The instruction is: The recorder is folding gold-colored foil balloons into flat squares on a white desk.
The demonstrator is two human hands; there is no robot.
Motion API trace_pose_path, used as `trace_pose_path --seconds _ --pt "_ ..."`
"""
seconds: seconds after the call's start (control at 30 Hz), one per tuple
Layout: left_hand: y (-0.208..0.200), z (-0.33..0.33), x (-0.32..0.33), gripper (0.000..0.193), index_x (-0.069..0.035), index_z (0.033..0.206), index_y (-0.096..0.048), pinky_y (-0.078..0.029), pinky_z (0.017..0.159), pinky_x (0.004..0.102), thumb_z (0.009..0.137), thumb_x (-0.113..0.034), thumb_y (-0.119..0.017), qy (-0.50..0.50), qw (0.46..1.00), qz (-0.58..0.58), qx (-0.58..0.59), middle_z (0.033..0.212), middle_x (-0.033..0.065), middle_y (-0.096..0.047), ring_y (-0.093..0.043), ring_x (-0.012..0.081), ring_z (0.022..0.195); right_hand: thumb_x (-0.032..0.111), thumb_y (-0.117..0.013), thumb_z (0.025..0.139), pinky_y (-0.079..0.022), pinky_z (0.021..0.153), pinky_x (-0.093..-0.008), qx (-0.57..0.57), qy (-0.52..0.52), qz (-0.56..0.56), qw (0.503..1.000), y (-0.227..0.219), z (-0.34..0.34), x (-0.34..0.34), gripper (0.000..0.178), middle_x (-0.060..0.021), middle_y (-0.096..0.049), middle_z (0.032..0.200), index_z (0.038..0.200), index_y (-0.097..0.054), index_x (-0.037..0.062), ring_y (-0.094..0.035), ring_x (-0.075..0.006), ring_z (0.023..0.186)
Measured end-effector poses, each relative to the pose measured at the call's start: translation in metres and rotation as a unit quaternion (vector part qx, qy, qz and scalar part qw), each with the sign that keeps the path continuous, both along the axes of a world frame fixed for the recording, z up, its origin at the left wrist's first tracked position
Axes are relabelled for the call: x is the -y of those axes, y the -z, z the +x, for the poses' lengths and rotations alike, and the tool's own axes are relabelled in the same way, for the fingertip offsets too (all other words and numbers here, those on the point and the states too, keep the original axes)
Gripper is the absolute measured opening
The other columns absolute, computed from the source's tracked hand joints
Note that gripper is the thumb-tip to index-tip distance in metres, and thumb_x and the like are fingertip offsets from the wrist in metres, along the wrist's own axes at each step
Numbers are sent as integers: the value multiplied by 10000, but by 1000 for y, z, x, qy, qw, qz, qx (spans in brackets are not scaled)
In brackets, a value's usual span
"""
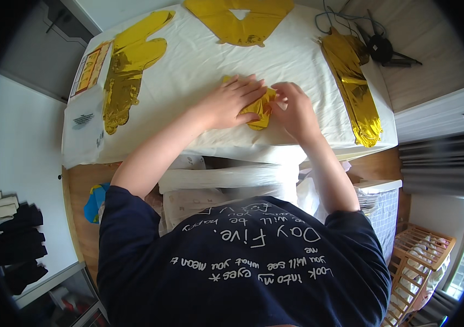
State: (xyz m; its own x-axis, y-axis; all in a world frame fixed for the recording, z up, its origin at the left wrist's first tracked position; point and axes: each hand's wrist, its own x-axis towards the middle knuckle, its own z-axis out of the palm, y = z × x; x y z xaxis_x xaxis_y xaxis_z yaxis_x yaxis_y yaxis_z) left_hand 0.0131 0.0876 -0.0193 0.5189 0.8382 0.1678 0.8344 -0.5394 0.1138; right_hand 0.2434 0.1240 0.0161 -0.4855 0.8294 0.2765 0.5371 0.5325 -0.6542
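A small, folded gold foil balloon [260, 115] lies flat on the white cloth of the table in front of me. My left hand [231, 102] rests palm down over its left part, fingers stretched out and thumb apart. At its right edge, the thumb and fingers of my right hand [296, 110] are curled together in a pinch on the foil. The part of the balloon under my left palm is hidden.
Flat gold foil balloons lie at the left [124, 82], the far middle [237, 24] and the right [356, 87]. A printed package [91, 68] and a clear plastic bag [85, 128] sit at the left edge. A black device with cables [380, 49] stands far right.
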Motion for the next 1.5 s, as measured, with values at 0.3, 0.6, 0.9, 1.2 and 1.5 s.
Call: trace_pose_path --seconds 0.3,0.6,0.9,1.2,1.5 --pt "2 -3 -4 753 -202 1643 -292 -145 1300 466 1036 -611 -469 10 1000 -17 -6 1709 24 -268 -205 226 1587 155 -712 934 -467 1131 -499 86 -159 194 964 20 26 44 420 -124 -657 1376 1333 -655 37 -619 -312 1297" --pt "4 -15 -18 618 -187 1638 -306 -130 1303 467 1104 -491 -382 31 994 -76 75 1711 18 -264 -215 220 1585 351 -677 968 -348 1207 -521 205 -139 215 945 28 40 53 553 -50 -574 1506 1466 -578 132 -483 -261 1449" --pt "11 -12 -11 628 -180 1630 -318 -132 1304 480 1094 -495 -411 27 999 -28 36 1713 15 -256 -201 216 1589 498 -595 984 -248 1236 -602 265 -150 207 930 13 37 46 586 -14 -571 1476 1487 -567 198 -498 -250 1377" --pt "-3 -4 -3 758 -276 1645 -286 -99 1296 543 1008 -631 -493 13 1000 -13 -10 1722 19 -226 -175 262 1594 569 -606 946 -179 1240 -655 280 -135 201 929 17 37 62 670 -30 -460 1568 1543 -493 287 -434 -290 1412" --pt "-4 -3 -4 701 -364 1626 -318 -96 1283 581 1004 -618 -515 13 999 -23 -22 1717 3 -245 -201 268 1587 372 -712 936 -246 1211 -621 158 -78 117 977 17 28 65 437 -76 -609 1433 1319 -706 162 -500 -324 1357"
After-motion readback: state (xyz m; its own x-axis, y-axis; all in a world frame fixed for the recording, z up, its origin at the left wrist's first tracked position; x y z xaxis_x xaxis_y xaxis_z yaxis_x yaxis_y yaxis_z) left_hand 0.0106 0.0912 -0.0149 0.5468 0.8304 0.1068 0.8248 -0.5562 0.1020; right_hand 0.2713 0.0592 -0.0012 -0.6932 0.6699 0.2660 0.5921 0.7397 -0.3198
